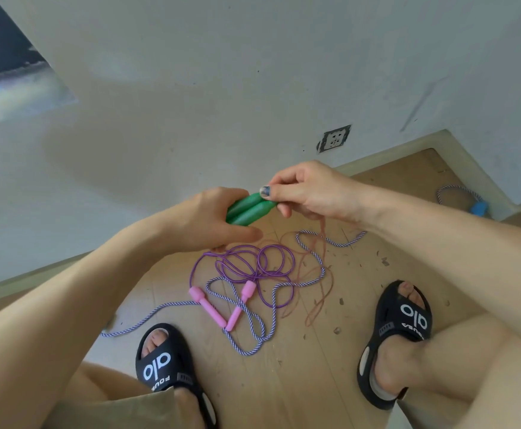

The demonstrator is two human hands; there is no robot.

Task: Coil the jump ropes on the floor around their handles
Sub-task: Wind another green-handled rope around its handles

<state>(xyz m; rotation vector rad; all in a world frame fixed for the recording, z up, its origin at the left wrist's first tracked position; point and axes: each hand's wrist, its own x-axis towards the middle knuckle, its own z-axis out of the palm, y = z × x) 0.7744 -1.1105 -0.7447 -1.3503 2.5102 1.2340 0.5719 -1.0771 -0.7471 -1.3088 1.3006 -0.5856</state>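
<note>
A pale grey plaster wall [253, 72] fills the upper half of the view, with a white wall socket [334, 139] set low in it near the corner. Below it lies a light wooden plank floor [315, 366], scattered with small dark flecks of debris. The person squats over it in a pair of black slide sandals with white lettering, the left sandal [172, 371] and the right sandal [398, 339] planted either side of the ropes.

On the floor between the feet, a blue-and-white striped braided rope [253, 329] snakes in long loops, crossing over and under a thin purple cord [259, 264] that ends in two slim pink plastic handles [219, 311] lying in a V. A thin reddish-brown cord [321, 274] sprawls through the same tangle and rises towards the hands. Well apart, by the right-hand wall, a blue handle [479, 208] lies with a curl of striped rope.

Above the tangle, the left hand [209, 221] grips a pair of green plastic handles [248, 207] held side by side, fingers wrapped around their lower part. The right hand [312, 190] pinches the upper tips of the same handles between thumb and fingers, the reddish-brown cord hanging from beneath it.
</note>
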